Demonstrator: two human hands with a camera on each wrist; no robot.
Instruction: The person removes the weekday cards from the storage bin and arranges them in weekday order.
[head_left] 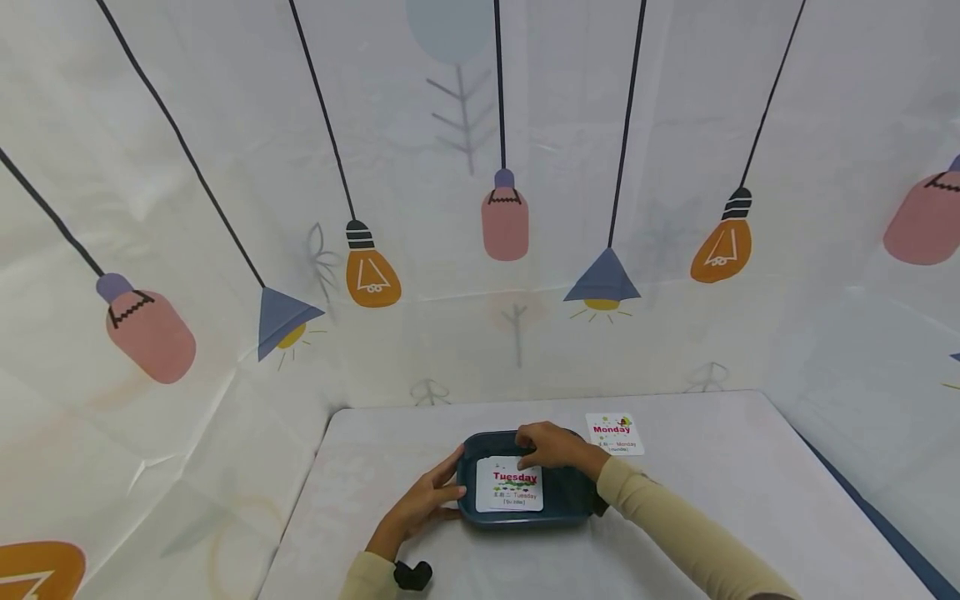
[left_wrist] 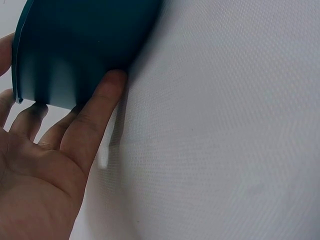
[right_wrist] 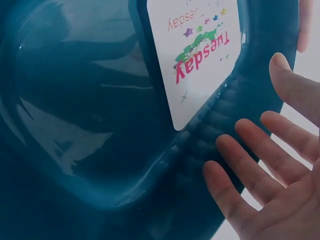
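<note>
A dark teal tray (head_left: 558, 500) sits on the white table. Inside it at the left lies a white card (head_left: 510, 487) printed "Tuesday", with another card edge showing just under it. My left hand (head_left: 423, 504) holds the tray's left end, its fingers against the rim and outer wall (left_wrist: 65, 55). Over the far side of the tray is my right hand (head_left: 551, 444), a fingertip close to the card's upper right corner in the head view. Its fingers (right_wrist: 252, 170) look spread and loosely bent in the right wrist view, with nothing between them.
A second white card (head_left: 615, 433) reading "Monday" lies on the table (head_left: 712, 500) behind the tray, to the right. A white hanging (head_left: 442, 350) printed with lamps and bulbs stands behind the table and along its sides.
</note>
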